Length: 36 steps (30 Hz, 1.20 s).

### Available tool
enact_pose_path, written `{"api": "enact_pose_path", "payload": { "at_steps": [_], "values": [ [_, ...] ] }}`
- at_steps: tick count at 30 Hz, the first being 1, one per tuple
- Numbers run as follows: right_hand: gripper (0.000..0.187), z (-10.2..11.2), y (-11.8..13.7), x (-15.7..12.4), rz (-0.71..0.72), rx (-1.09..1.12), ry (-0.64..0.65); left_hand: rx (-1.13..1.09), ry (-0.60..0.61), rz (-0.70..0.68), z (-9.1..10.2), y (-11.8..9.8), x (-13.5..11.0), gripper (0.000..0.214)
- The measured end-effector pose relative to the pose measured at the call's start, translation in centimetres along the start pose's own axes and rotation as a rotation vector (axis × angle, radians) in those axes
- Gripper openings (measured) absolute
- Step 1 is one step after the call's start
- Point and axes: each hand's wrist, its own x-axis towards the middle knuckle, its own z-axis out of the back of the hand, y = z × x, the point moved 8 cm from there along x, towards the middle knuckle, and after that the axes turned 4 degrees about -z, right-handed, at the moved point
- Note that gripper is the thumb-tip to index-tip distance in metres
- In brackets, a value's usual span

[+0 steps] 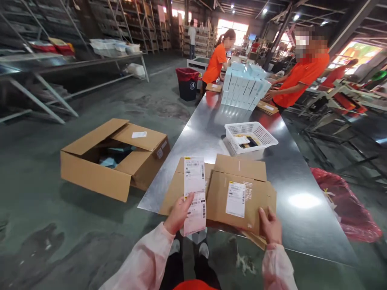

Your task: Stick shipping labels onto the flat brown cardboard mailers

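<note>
open carton (90, 169) sits on the floor at left. left hand (179, 213) pinches a long label strip (194, 189), its long axis pointing away, just left of the flat cardboard mailer (219, 197) on the steel table (290, 169); right hand (270, 227) grips the mailer's near corner.

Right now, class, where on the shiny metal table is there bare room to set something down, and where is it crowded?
Free: the shiny metal table right of the flat brown cardboard mailers, and the strip between the white plastic basket and the stacked pale-blue boxes. Crowded: the near edge, under the mailers, and the far end.
</note>
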Motion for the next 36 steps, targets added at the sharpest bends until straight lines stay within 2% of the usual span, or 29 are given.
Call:
{"api": "enact_pose_path", "payload": {
  "at_steps": [1, 2, 3, 4, 5, 8, 11, 14, 18, 20, 24, 27, 29, 32, 34, 36],
  "values": [
    [0.077, 1.3, -0.2, 0.5, -0.052, -0.059, -0.018, -0.015, -0.004, 0.003, -0.6, 0.4, -0.7, 0.067],
    [0.079, 1.5, 0.2, 0.5, -0.082, -0.086, 0.017, -0.015, -0.009, 0.001, -0.9, 0.8, -1.4, 0.067],
    [0.08, 0.7, 1.2, -0.2, -0.081, -0.074, 0.095, -0.006, -0.002, 0.008, -1.1, 1.4, -2.1, 0.067],
    [0.08, -0.9, 2.8, -1.7, -0.037, -0.033, 0.206, 0.009, 0.018, 0.022, -1.3, 2.0, -2.7, 0.067],
    [0.078, -3.5, 4.9, -3.9, 0.034, 0.06, 0.38, 0.034, 0.05, 0.037, -1.5, 2.6, -3.2, 0.067],
    [0.064, -10.7, 10.3, -12.3, 0.159, 0.361, 0.781, 0.129, 0.122, 0.01, -1.2, 3.1, -3.9, 0.061],
    [0.056, -14.6, 12.4, -18.0, 0.143, 0.547, 0.934, 0.126, 0.016, -0.112, 0.9, 1.8, -3.3, 0.062],
    [0.056, -15.9, 13.2, -19.0, 0.168, 0.445, 1.007, 0.129, -0.086, -0.111, 3.2, 1.5, -2.7, 0.052],
    [0.049, -15.6, 16.0, -15.5, 0.263, 0.308, 0.892, 0.124, -0.097, -0.126, 4.0, 2.0, -2.6, 0.045],
    [0.042, -15.6, 17.4, -14.9, 0.334, 0.218, 0.888, 0.093, -0.122, -0.154, 4.1, 2.5, -2.7, 0.047],
    [0.034, -16.3, 18.0, -15.5, 0.408, 0.11, 0.88, 0.155, -0.293, -0.196, 5.2, 3.8, -2.3, 0.048],
    [0.03, -18.0, 17.8, -15.0, 0.482, 0.108, 0.852, 0.161, -0.395, -0.206, 6.4, 4.7, -1.4, 0.05],
    [0.024, -19.7, 18.0, -13.3, 0.555, 0.085, 0.754, 0.099, -0.313, -0.139, 6.6, 6.0, -0.4, 0.048],
    [0.018, -22.8, 18.6, -9.2, 0.597, -0.023, 0.529, -0.007, -0.1, 0.044, 6.9, 9.4, -0.4, 0.057],
    [0.019, -24.8, 18.9, -6.8, 0.579, -0.089, 0.439, -0.033, -0.027, 0.147, 8.0, 12.3, -2.2, 0.061],
    [0.026, -26.2, 19.3, -5.4, 0.553, -0.128, 0.382, -0.026, -0.003, 0.22, 9.8, 15.4, -4.9, 0.059]
  ]
}}
